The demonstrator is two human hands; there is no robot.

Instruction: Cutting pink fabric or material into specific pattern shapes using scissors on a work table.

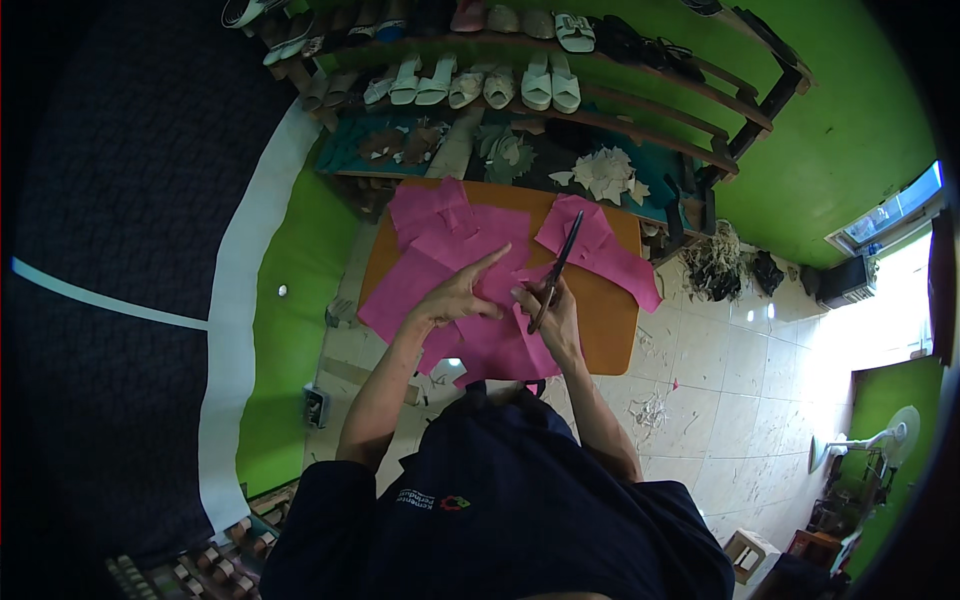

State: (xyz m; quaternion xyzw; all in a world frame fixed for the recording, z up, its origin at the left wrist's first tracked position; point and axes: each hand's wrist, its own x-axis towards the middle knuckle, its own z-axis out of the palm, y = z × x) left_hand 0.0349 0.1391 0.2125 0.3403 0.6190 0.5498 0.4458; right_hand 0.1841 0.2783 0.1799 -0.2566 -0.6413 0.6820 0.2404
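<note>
Over an orange-brown table (606, 340), my right hand (560, 318) grips a pair of scissors (567, 245) by the handles, the dark blades pointing up and away from me. My left hand (452, 297) hovers over or rests on a large pink sheet (405, 283), its index finger stretched out and its thumb apart. Whether it touches the sheet I cannot tell. Pink material also lies under my right hand and hangs past the near edge. A separate pink piece (600, 250) with a cut outline is on the table's right side.
Beyond the table stands a shoe rack (640, 125) with several sandals and shoes. Below its shelves are pale cut scraps (607, 175) and green-grey scraps (505, 152). Offcuts litter the tiled floor (690, 400) at right. A white fan (890, 435) is at the far right.
</note>
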